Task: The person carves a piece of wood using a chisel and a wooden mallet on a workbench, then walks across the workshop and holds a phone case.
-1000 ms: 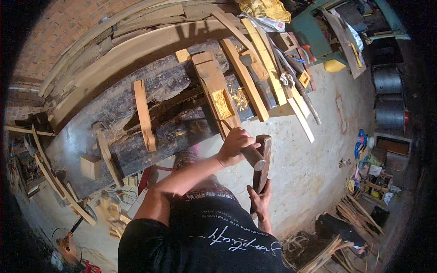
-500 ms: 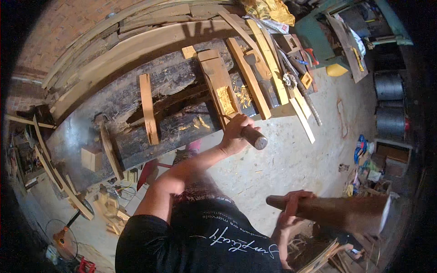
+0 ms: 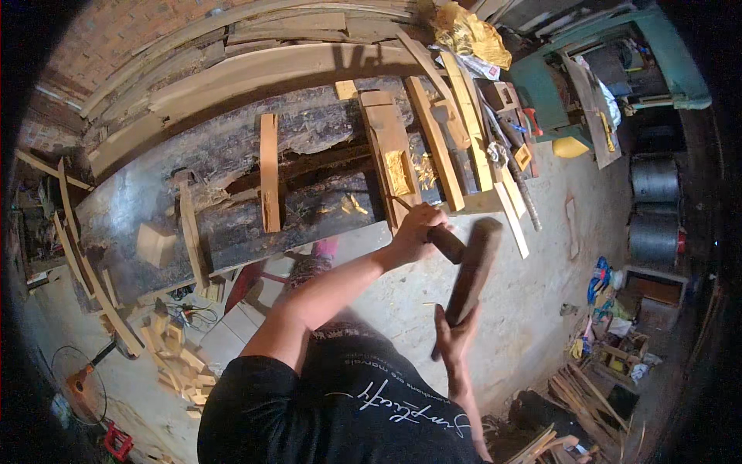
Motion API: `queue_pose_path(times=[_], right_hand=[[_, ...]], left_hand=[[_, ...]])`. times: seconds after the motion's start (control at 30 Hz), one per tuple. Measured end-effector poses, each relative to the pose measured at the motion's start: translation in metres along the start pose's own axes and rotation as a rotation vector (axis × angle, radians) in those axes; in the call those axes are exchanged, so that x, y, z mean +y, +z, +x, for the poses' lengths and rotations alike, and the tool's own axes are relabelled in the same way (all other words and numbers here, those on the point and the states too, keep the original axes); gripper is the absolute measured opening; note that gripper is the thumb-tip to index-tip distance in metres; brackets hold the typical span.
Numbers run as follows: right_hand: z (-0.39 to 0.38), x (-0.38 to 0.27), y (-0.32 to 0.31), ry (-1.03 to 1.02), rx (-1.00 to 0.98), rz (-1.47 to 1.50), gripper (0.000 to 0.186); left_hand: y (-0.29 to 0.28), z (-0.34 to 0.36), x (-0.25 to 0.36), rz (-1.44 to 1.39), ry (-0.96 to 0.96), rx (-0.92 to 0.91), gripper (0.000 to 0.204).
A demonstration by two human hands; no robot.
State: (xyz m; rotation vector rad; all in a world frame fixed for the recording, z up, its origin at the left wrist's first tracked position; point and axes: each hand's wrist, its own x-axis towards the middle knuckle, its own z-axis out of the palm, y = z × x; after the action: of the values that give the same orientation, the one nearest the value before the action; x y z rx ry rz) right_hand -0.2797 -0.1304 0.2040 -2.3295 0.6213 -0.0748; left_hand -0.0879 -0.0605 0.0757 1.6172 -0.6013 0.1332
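Observation:
My left hand (image 3: 418,232) is wrapped round a chisel (image 3: 447,243) with a thick dark handle. Its blade points away from me, toward the near end of a wooden block (image 3: 379,120) lying across the bench. A recess cut in that block holds pale wood shavings (image 3: 399,172). In my right hand (image 3: 457,332), thumb raised along the side, is a wooden mallet (image 3: 476,263), held by its narrow end. The mallet's broad side is at the butt of the chisel handle; whether they touch I cannot tell.
A rough dark slab bench (image 3: 321,220) carries loose strips, such as a wooden batten (image 3: 269,170) and a longer bar (image 3: 434,143). Planks (image 3: 286,66) lean along the brick wall. Wood offcuts (image 3: 176,352) lie on the floor at left, metal drums (image 3: 654,185) stand at right.
The mallet has swung from the lower right up and leftward to the chisel's handle, turning from level to steep. The left hand keeps its hold; the whole view has shifted slightly.

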Motion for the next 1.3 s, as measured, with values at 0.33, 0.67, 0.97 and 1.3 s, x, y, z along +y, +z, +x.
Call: queue_pose_path(times=[0.33,0.67,0.97,1.3], right_hand=[[-0.003,0.015,-0.008,0.14,0.547,1.202,0.041],[-0.015,0.017,-0.028,-0.23,0.635,0.574,0.055],[-0.013,0.005,-0.025,0.084,0.3,0.488,0.051],[0.002,0.02,0.034,0.202,0.141,0.379,0.052]], left_hand=[[0.0,-0.001,0.007,0.055,-0.026,-0.016,0.027],[0.006,-0.005,0.007,0.103,-0.079,-0.035,0.028],[0.003,-0.001,0.009,-0.027,-0.056,0.002,0.024],[-0.002,-0.003,0.006,0.037,-0.015,0.062,0.027]])
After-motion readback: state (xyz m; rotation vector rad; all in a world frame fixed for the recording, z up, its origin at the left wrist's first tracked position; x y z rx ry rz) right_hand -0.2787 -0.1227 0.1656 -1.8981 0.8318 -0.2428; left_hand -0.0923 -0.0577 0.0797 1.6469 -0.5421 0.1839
